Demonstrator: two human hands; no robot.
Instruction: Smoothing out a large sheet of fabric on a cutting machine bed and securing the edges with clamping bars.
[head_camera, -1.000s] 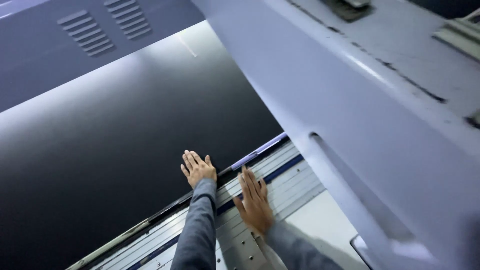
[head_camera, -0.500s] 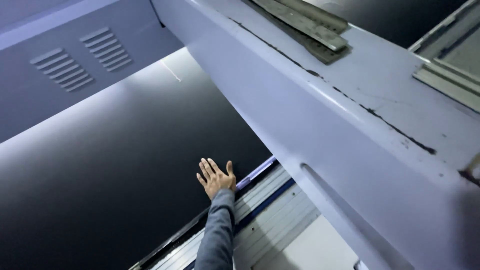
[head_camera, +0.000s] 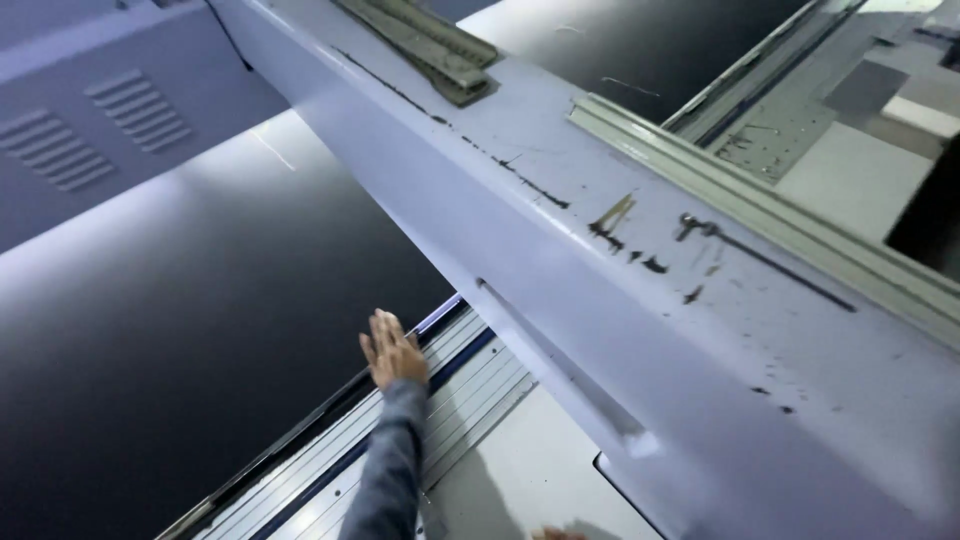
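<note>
Left hand pressed flat at the edge of a large glossy black panel, under a pale grey painted metal beam.

The left hand (head_camera: 392, 352), in a grey sleeve, lies open with fingers spread and palm down, touching the ribbed silver aluminium rail (head_camera: 470, 385) that borders the large glossy black panel (head_camera: 200, 330); the fingertips point toward 11 o'clock, onto the panel's edge. The panel fills the view from 7 to 10 o'clock. The pale grey painted metal beam (head_camera: 640, 280), scratched and chipped, crosses from 11 o'clock down to 4 o'clock, just beside the hand at its 3 o'clock. A grey louvred metal cover (head_camera: 90, 130) sits at 10 o'clock. Only a sliver of the right hand (head_camera: 560, 534) shows at 6 o'clock; whether it is open or closed cannot be told.
</note>
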